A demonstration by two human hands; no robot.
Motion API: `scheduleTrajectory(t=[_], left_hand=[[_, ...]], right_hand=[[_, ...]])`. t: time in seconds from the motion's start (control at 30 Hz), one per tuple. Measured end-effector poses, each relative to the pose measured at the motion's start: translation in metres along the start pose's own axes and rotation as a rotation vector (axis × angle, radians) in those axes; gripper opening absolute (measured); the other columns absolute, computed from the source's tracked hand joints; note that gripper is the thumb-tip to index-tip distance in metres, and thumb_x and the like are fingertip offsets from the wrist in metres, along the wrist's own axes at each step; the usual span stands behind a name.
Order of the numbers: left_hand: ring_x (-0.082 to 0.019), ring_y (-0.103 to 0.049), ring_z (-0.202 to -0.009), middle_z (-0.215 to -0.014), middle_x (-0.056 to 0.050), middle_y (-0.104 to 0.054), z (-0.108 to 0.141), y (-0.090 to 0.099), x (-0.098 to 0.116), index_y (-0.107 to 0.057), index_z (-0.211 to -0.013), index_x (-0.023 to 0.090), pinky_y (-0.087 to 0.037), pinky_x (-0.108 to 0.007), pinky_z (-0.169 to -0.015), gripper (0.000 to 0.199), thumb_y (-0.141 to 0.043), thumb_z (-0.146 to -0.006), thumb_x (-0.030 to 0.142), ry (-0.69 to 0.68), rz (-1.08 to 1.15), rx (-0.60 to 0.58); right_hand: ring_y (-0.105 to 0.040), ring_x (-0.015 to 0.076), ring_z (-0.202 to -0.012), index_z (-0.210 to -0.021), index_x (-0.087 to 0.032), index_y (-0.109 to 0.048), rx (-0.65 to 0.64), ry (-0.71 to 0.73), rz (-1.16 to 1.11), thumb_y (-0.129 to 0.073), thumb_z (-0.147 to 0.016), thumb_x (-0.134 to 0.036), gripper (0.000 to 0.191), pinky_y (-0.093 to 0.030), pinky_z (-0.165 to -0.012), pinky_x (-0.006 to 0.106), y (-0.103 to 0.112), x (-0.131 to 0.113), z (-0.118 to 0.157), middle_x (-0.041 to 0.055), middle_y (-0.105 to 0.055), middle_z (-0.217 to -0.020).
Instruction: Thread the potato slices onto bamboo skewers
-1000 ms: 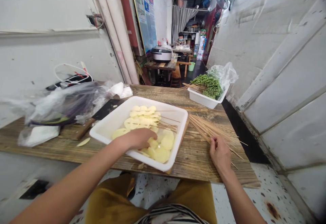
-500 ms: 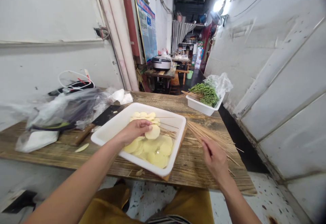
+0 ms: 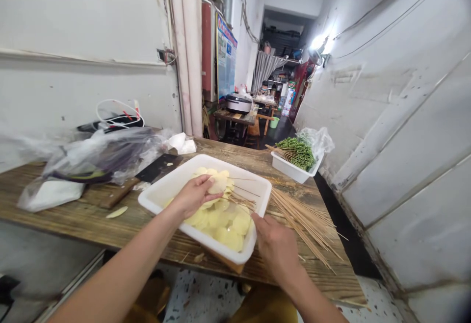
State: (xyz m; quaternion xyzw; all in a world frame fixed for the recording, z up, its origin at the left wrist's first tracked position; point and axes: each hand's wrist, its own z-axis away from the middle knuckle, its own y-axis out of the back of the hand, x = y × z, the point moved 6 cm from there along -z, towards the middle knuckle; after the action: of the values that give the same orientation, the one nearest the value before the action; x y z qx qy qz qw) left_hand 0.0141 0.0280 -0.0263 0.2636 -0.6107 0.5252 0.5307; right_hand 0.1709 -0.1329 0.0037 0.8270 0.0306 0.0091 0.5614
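Observation:
A white rectangular tub (image 3: 158,196) on the wooden table holds many pale yellow round slices (image 3: 231,239), with some thin sticks among them. Above the slices, my left hand (image 3: 195,194) pinches one round slice (image 3: 218,185) between thumb and fingers. My right hand (image 3: 274,239) is closed at the tub's right rim, fingertips pointing toward the slices; a thin stick seems to be in its grip, though it is hard to make out. A fanned pile of wooden skewers (image 3: 305,220) lies on the table to the right of the tub.
A smaller white tray (image 3: 290,167) with green skewered bunches (image 3: 298,152) stands at the back right. Left of the tub lie a cleaver (image 3: 156,167) with a wooden handle, plastic bags (image 3: 106,154), a loose slice (image 3: 117,212) and crumpled white paper (image 3: 182,143).
My right hand has moved left from the skewer pile to the tub's right rim. My left hand still holds a slice, now tilted differently. The camera view has shifted slightly.

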Motion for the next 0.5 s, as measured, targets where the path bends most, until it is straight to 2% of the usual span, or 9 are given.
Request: scheduleTrajectory(t=[0.13, 0.23, 0.33, 0.4, 0.5], left_hand=[[-0.018, -0.062, -0.083, -0.090, -0.008, -0.065, -0.001, 0.002, -0.001, -0.064, -0.083, 0.011, -0.055, -0.038, -0.078, 0.023, -0.070, -0.069, 0.028, 0.008, 0.013, -0.006], [-0.014, -0.060, -0.072, -0.079, -0.005, -0.065, -0.002, 0.008, 0.000, -0.066, -0.080, 0.011, -0.055, -0.027, -0.066, 0.028, -0.075, -0.062, 0.030, 0.008, -0.016, 0.034], [-0.008, -0.056, -0.060, -0.069, -0.002, -0.063, -0.001, 0.015, 0.004, -0.066, -0.073, 0.011, -0.047, -0.015, -0.052, 0.028, -0.079, -0.054, 0.027, -0.024, -0.035, 0.129], [-0.006, -0.053, -0.055, -0.066, 0.000, -0.062, -0.001, 0.016, 0.005, -0.066, -0.070, 0.011, -0.045, -0.014, -0.049, 0.028, -0.081, -0.050, 0.024, -0.021, -0.017, 0.160], [-0.007, -0.054, -0.054, -0.066, 0.001, -0.061, 0.000, 0.017, 0.005, -0.065, -0.068, 0.012, -0.049, -0.019, -0.054, 0.030, -0.082, -0.046, 0.021, -0.001, 0.036, 0.175]], right_hand=[[-0.061, 0.0148, -0.060, -0.115, -0.024, -0.060, -0.022, -0.017, 0.005, -0.049, -0.087, -0.015, 0.032, -0.030, -0.049, 0.023, -0.001, -0.005, -0.004, 0.0045, -0.067, -0.078], [-0.060, 0.0146, -0.059, -0.116, -0.024, -0.060, -0.021, -0.019, 0.001, -0.049, -0.087, -0.017, 0.032, -0.029, -0.048, 0.024, -0.002, -0.007, -0.006, 0.0037, -0.067, -0.078], [-0.060, 0.0146, -0.060, -0.113, -0.023, -0.061, -0.006, -0.024, -0.011, -0.048, -0.087, -0.017, 0.029, -0.029, -0.049, 0.024, -0.001, -0.007, -0.007, 0.0035, -0.066, -0.076], [-0.059, 0.0143, -0.059, -0.111, -0.024, -0.062, 0.011, -0.027, -0.016, -0.048, -0.088, -0.017, 0.028, -0.028, -0.049, 0.024, 0.000, -0.008, -0.007, 0.0030, -0.066, -0.074], [-0.059, 0.0141, -0.058, -0.110, -0.024, -0.062, 0.018, -0.025, -0.019, -0.048, -0.087, -0.016, 0.029, -0.028, -0.049, 0.024, 0.000, -0.010, -0.008, 0.0027, -0.066, -0.074]])
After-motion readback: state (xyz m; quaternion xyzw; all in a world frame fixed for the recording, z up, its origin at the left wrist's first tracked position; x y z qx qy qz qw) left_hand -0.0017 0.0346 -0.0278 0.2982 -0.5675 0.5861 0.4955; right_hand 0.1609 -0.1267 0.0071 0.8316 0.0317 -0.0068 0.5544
